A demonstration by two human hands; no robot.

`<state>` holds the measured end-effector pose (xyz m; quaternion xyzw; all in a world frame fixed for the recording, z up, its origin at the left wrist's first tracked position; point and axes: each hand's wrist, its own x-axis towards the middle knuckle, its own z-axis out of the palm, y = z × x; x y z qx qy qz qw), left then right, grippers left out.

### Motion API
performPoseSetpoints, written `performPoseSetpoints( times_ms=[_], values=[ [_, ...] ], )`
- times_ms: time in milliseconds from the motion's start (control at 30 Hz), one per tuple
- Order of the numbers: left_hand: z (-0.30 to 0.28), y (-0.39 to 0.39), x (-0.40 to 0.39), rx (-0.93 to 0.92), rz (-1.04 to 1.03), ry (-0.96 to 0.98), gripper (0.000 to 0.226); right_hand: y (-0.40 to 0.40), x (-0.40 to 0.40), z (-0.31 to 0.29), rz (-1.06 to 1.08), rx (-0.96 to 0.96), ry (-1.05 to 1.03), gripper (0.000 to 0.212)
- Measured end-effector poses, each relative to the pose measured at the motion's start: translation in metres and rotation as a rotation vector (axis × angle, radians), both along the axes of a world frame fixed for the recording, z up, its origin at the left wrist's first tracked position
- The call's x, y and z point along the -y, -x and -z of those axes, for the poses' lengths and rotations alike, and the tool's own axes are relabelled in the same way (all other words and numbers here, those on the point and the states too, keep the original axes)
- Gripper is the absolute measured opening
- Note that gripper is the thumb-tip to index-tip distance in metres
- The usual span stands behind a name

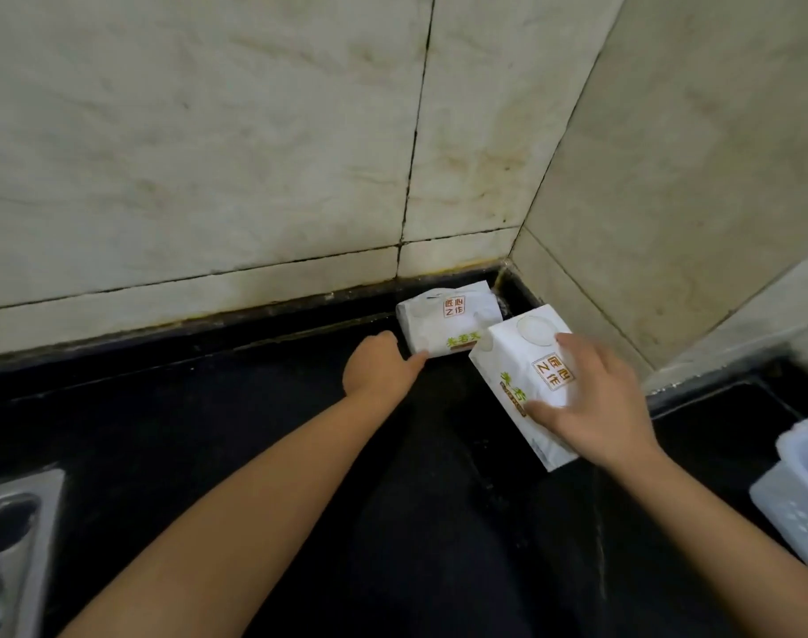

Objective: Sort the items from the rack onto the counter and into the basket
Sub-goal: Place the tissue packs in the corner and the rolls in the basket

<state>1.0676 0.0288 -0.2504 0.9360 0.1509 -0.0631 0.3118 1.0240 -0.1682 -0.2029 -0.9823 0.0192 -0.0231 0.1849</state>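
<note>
White plastic-wrapped tissue packs with orange and green print sit in the far corner of the glossy black stone desk (pixel 254 453). The rear pack (pixel 443 322) lies flat near the pale marble wall (pixel 208 154), and the left hand (pixel 376 366) touches its near left corner with one straight finger, the others loosely curled and gripping nothing. The front pack (pixel 519 375) is tilted, its upper edge overlapping the rear pack; the right hand (pixel 590 398) holds it from above, fingers spread over the top and thumb curled against the near side.

Judging from this, the soft wrapper could slide under that spread grip, and lowering the front pack while it overlaps could leave it propped crooked or push the rear pack into the wall joint. The left finger seems meant to steady it.

At the right edge stands a white perforated plastic basket (pixel 802 499); a steel stove top (pixel 10 536) shows at lower left. Neither blocks the corner.
</note>
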Motion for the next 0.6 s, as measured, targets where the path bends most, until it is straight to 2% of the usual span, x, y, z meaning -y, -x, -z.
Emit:
performPoseSetpoints(
  times_ms=[67,200,367,500,600],
  values=[
    [0.005,-0.020,0.009,-0.016,-0.034,-0.013,0.048,-0.008,0.008,0.004,-0.001,0.024,0.002,0.082],
    [0.010,-0.044,0.017,-0.055,-0.102,-0.001,0.032,-0.015,0.017,0.010,0.012,0.041,-0.017,0.084],
    [0.003,-0.021,0.000,0.067,-0.043,0.073,0.022,-0.027,0.016,0.004,-0.022,0.051,0.032,0.082],
    [-0.007,0.019,-0.042,0.032,0.015,0.107,0.038,-0.053,0.003,-0.016,-0.102,0.084,0.090,0.081],
    [-0.014,0.040,-0.072,-0.008,0.061,0.119,0.041,-0.080,-0.015,-0.018,-0.286,0.033,0.211,0.088]
  ],
)
